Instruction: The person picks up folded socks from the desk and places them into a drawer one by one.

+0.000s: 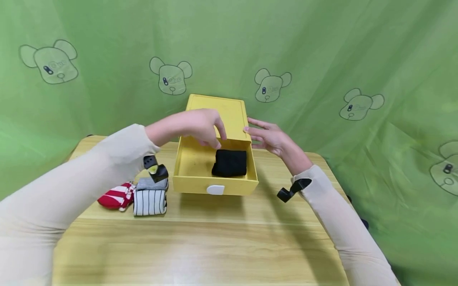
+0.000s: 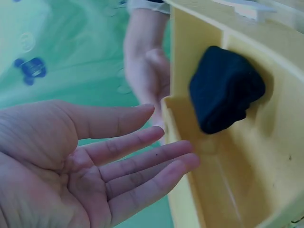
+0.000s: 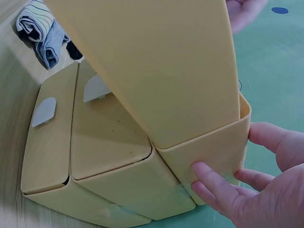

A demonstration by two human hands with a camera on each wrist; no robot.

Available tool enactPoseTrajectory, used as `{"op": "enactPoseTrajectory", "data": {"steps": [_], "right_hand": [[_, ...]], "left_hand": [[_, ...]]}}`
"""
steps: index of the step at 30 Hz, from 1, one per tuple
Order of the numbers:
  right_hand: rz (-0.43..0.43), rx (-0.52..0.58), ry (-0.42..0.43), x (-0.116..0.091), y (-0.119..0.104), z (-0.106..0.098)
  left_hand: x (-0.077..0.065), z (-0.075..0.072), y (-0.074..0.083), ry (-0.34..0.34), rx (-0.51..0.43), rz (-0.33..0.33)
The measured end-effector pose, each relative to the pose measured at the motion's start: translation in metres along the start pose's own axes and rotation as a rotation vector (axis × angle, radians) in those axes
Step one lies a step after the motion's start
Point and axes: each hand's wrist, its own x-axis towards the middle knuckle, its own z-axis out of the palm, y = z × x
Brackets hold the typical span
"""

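A folded black cloth item [image 1: 229, 163] lies in the right part of a pulled-out yellow drawer [image 1: 193, 183], which has a white handle [image 1: 216, 190]. My left hand [image 1: 202, 126] hovers over the back of this drawer. In the left wrist view, its fingers [image 2: 142, 185] are extended with nothing between them, apart from the black cloth. My right hand [image 1: 270, 137] rests against the right side of the yellow drawer cabinet [image 1: 229, 115]. The right wrist view shows its fingertips [image 3: 204, 171] touching the cabinet's outer wall.
Left of the cabinet sit a folded striped sock bundle [image 1: 150, 202], a grey folded one [image 1: 152, 183] behind it, and a red-and-white one [image 1: 117, 196]. Two closed drawers [image 3: 111, 123] lie below the pulled-out drawer. A green curtain [image 1: 222, 47] hangs behind the wooden table [image 1: 200, 246].
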Motion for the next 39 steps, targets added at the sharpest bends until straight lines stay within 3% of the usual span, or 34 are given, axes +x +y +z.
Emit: {"op": "enactPoseTrajectory", "data": {"steps": [6, 9, 14, 19, 23, 29, 33, 39], "right_hand": [[-0.005, -0.002, -0.005, 0.001, 0.001, -0.002], [-0.007, -0.005, -0.012, 0.001, 0.001, 0.000], [-0.007, -0.010, -0.022, 0.000, 0.001, 0.000], [-0.007, -0.011, -0.013, 0.000, 0.000, -0.001], [-0.004, -0.016, -0.006, 0.000, 0.000, -0.002], [-0.006, -0.014, -0.014, 0.000, 0.002, 0.000], [-0.005, -0.015, -0.015, 0.000, 0.002, 0.000], [-0.008, -0.013, -0.012, 0.000, 0.001, -0.001]], "left_hand": [[-0.030, -0.015, -0.034, 0.078, -0.075, 0.122], [-0.046, -0.020, -0.055, 0.136, -0.159, 0.146], [-0.064, -0.019, -0.089, 0.256, -0.291, 0.113], [-0.060, -0.012, -0.129, 0.300, -0.361, 0.070], [-0.049, 0.006, -0.165, 0.246, -0.366, 0.053], [-0.031, 0.044, -0.210, 0.082, -0.288, 0.038], [-0.022, 0.061, -0.229, -0.006, -0.271, 0.016], [-0.011, 0.073, -0.239, -0.108, -0.197, -0.006]]}}
